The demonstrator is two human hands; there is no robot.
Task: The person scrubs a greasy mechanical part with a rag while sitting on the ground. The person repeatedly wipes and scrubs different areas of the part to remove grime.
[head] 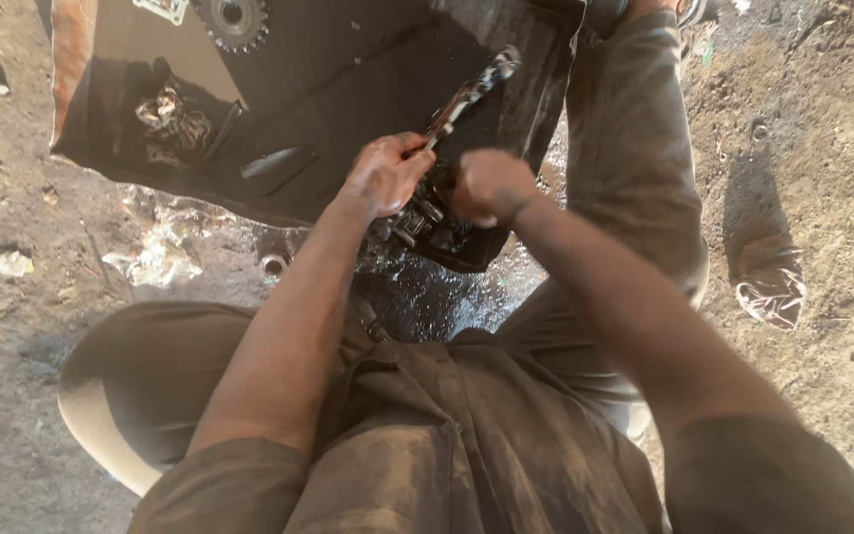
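Left hand (pixel 385 175) grips a wrench (pixel 468 96); right hand (pixel 491 185) closes on the oily engine part (pixel 425 220) sitting on the black tray's (pixel 348 69) near edge. Part looks assembled; work unfinished.

On the sheet (pixel 348 79): sprocket (pixel 233 20) far left, rag (pixel 172 119) below it, wrench (pixel 467 96) right, engine part (pixel 427 218) at near edge.

Outdoor repair yard, dirt ground (pixel 822 119), sprocket (pixel 232 20) (greasy), oily sheet (pixel 348 69)
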